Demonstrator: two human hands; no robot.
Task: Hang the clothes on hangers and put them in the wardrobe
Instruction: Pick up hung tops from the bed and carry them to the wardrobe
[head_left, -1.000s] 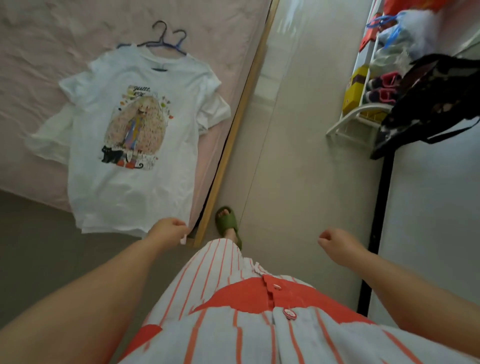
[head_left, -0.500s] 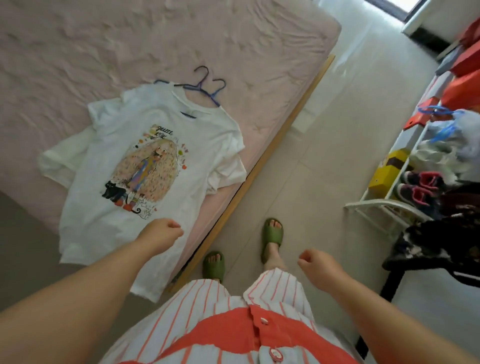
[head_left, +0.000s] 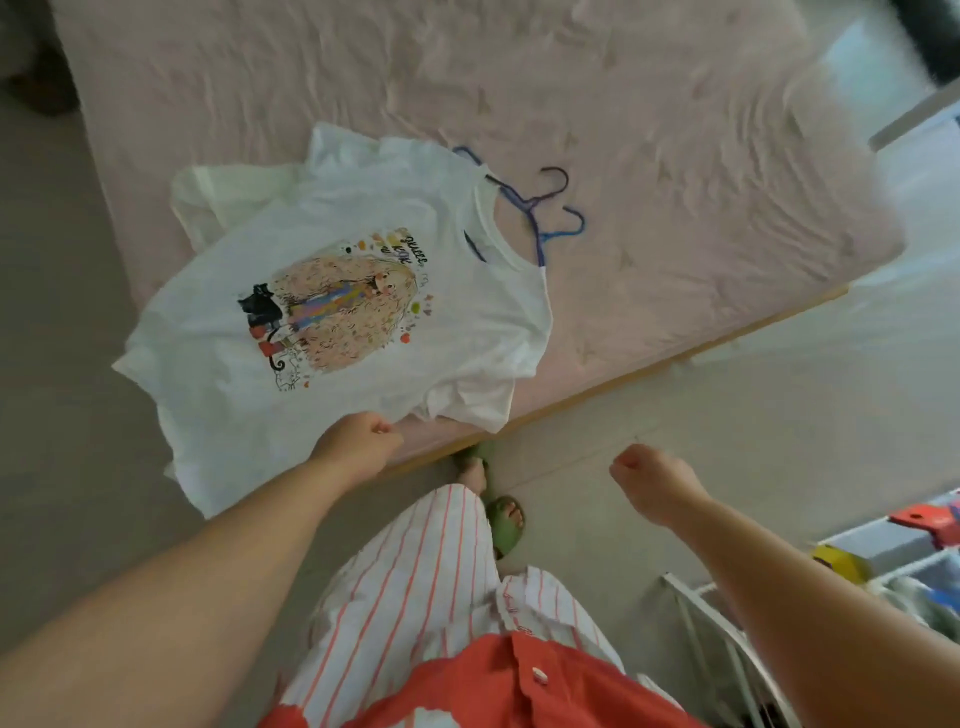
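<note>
Fingers (head_left: 382, 427) of my left hand (head_left: 358, 447) are curling into a loose fist holding nothing, hovering at the lower hem of the T-shirt; whether the knuckles are touching the cloth I cannot tell. Fingers of my right hand (head_left: 652, 480) are likewise curling inward, gripping nothing, hanging over the floor (head_left: 701, 410) well apart from the bed. One white T-shirt (head_left: 363, 291) with a colourful print is lying flat, face up, on the pink bed (head_left: 675, 156), its hem drooping over the bed's edge. A second pale garment (head_left: 223, 197) is peeking out from under its far side. Hangers (head_left: 545, 213), blue and purple, are lying at the T-shirt's collar, partly tucked under the neckline, hooks pointing away. Green slippers (head_left: 506, 519) are resting on the floor at the bed's wooden frame. A white rack (head_left: 696, 597) is standing at the right.
</note>
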